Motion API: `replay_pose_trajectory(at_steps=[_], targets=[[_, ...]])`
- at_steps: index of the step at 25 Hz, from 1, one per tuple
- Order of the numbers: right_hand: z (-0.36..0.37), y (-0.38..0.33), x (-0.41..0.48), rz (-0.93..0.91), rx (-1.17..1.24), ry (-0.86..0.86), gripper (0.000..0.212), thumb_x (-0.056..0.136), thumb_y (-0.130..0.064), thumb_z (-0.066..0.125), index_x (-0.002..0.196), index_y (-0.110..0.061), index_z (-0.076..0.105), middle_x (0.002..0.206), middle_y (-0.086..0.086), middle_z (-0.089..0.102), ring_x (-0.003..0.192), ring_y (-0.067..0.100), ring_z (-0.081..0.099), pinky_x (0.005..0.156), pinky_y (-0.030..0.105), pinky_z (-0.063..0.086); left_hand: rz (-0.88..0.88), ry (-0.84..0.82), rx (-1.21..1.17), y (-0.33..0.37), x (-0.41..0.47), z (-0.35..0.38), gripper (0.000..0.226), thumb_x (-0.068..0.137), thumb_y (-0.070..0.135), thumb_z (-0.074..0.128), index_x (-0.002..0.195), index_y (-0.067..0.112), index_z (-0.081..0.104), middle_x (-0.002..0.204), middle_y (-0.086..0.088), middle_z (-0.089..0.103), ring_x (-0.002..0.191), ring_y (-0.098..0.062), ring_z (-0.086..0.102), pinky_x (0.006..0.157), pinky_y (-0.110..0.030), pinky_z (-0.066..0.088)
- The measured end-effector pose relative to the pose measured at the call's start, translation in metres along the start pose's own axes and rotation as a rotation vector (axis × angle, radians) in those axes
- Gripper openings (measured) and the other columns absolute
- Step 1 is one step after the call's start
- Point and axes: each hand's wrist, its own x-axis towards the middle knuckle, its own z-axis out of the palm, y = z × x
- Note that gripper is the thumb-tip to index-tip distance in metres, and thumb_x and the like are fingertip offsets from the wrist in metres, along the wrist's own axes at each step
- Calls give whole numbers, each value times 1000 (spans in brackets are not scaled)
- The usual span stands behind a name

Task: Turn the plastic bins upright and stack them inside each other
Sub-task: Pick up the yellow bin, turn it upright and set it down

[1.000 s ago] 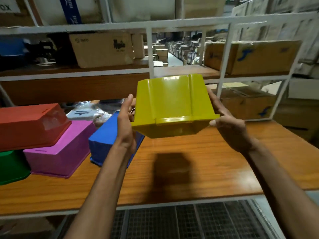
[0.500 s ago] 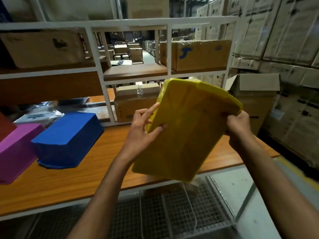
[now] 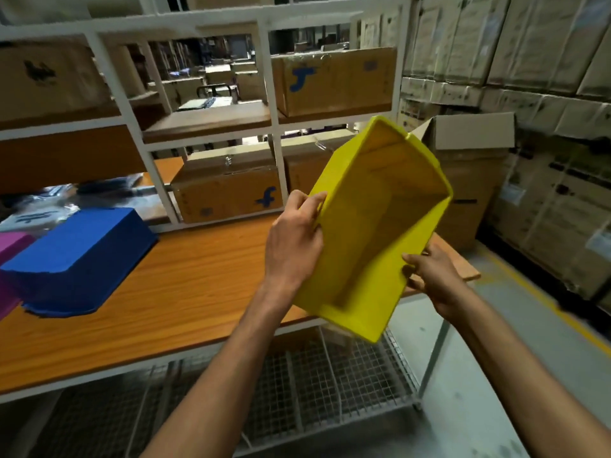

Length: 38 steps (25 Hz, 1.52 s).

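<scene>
Both left hand and right hand grip the tilted rectangular yellow plastic bin, seemingly mid-flip; next, level it onto the wooden bench.

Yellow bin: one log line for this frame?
yellow bin: airborne, tilted, opening visible | left hand: grips rim | right hand: grips rim | blue bin: inverted

Orange-brown wooden tabletop across left and centre. Behind it, white shelf frame. On upper shelf: cardboard box with blue mark on front. Behind table: second marked box. Far left: plastic-wrapped packets. Beneath table: wire mesh shelf. At right: open carton on floor, wall of stacked cartons, yellow floor line.
</scene>
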Motion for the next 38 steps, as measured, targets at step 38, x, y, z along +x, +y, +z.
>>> replay_pose_trajectory(at_steps=[38], targets=[[-79, -74, 389, 276, -261, -346, 34, 99, 3, 51, 127, -9, 66, 108, 9, 69, 52, 6, 63, 84, 31, 53, -1248, -179, -571, -90, 200, 267, 19, 105, 12, 56, 123, 15, 61, 97, -3, 60, 90, -17, 56, 87, -39, 47]])
